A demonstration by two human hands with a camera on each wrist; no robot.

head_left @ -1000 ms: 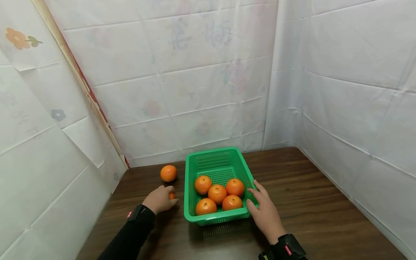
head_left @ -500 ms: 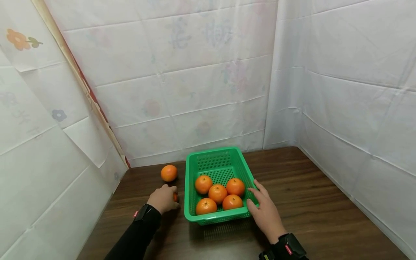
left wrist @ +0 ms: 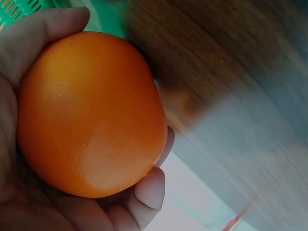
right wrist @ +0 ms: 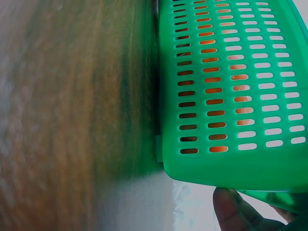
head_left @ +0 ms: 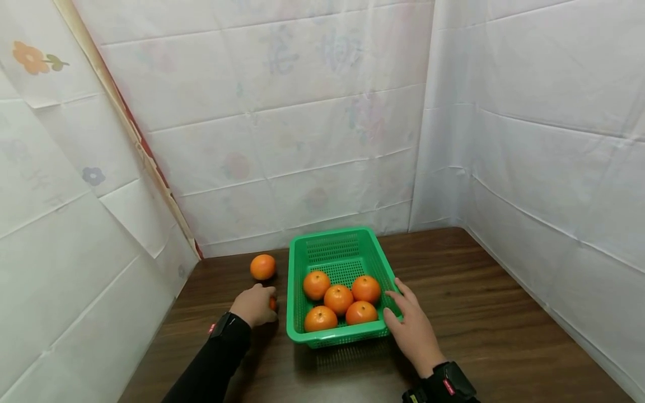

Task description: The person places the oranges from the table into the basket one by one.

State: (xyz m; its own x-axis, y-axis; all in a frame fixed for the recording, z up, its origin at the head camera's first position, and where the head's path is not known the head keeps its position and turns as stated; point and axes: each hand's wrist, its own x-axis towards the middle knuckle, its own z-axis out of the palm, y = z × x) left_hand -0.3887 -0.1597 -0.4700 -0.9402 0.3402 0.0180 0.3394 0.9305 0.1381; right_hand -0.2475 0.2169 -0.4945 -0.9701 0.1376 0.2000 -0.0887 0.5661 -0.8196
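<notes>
My left hand (head_left: 253, 306) grips an orange (left wrist: 91, 115), with thumb and fingers curled round its sides in the left wrist view. From the head, most of that fruit is hidden behind the hand. It is just left of a green plastic basket (head_left: 342, 334) with slotted walls. Inside the basket, several oranges (head_left: 338, 299) lie toward the near end. My right hand (head_left: 415, 336) holds the basket's near right corner by the rim. In the right wrist view, a fingertip (right wrist: 224, 204) shows at the rim, below the slotted wall.
Another orange (head_left: 263, 267) sits on the dark wooden table (head_left: 484, 302), behind my left hand and left of the basket. White sheeting (head_left: 302, 123) hangs behind the table and along both sides.
My left hand has shifted slightly right, toward the basket, with the orange in its grip. My right hand and the basket have stayed in place.
</notes>
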